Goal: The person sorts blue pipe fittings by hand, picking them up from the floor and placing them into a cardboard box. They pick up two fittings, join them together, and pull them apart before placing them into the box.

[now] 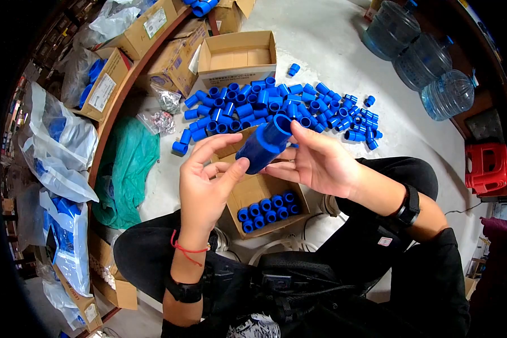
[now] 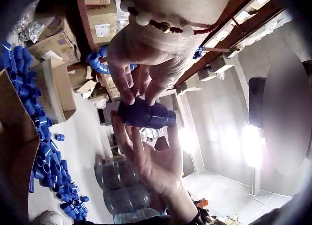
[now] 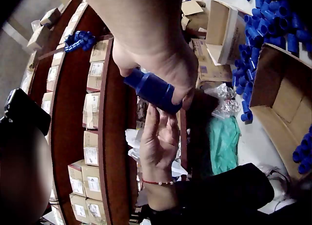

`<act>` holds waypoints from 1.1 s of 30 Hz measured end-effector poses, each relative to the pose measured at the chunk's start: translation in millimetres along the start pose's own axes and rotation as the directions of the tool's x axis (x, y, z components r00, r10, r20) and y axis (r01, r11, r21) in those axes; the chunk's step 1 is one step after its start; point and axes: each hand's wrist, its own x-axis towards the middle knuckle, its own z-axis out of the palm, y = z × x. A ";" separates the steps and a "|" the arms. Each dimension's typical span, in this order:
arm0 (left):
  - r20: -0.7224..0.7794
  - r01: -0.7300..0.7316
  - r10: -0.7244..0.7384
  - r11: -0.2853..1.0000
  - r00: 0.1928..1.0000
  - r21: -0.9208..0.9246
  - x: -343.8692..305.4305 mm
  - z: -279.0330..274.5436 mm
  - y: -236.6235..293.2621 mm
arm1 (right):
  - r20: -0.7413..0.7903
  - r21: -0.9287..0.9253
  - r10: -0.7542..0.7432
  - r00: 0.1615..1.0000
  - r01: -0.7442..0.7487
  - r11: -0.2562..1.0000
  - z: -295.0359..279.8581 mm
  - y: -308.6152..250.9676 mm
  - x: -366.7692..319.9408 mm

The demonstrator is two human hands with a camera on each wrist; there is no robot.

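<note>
A blue plastic reducer pipe fitting (image 1: 259,149), wide at one end and stepping down to a narrower open socket, is raised over a small cardboard box (image 1: 260,187). My left hand (image 1: 204,177) pinches the wide end between thumb and fingers. Around the narrower end, my right hand (image 1: 328,169) has its thumb near the rim and its fingers along the far side. The right wrist view shows the fitting (image 3: 155,90) lying between both hands. Inside the box below, similar blue fittings (image 1: 270,216) stand in rows.
A heap of loose blue fittings (image 1: 248,107) covers the floor ahead, before an open carton (image 1: 236,52). Shelving with bagged goods and a green bag (image 1: 128,169) line the left. Large water bottles (image 1: 393,31) and a red crate (image 1: 487,169) stand right.
</note>
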 end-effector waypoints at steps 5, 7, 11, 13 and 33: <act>0.030 -0.139 0.136 0.974 0.990 0.177 -0.7 3.0 1.7 | -0.011 0.010 0.018 1.000 -0.018 1.000 1.0 2.4 0.1; 0.028 -0.150 0.148 0.968 0.989 0.201 -1.5 3.5 2.7 | -0.008 -0.003 0.024 1.000 -0.024 1.000 2.0 3.2 -0.3; 0.023 -0.151 0.149 0.972 0.989 0.181 -2.5 4.5 2.2 | 0.020 -0.008 0.027 0.999 -0.027 1.000 0.6 5.7 0.0; 0.018 -0.149 0.149 0.970 0.989 0.191 -3.1 5.1 2.9 | 0.030 -0.011 0.027 0.999 -0.027 1.000 0.0 6.4 0.3; 0.035 -0.243 0.257 0.849 0.966 0.469 -5.7 9.6 9.4 | 0.093 0.119 0.041 0.995 -0.052 0.991 0.1 4.9 -2.3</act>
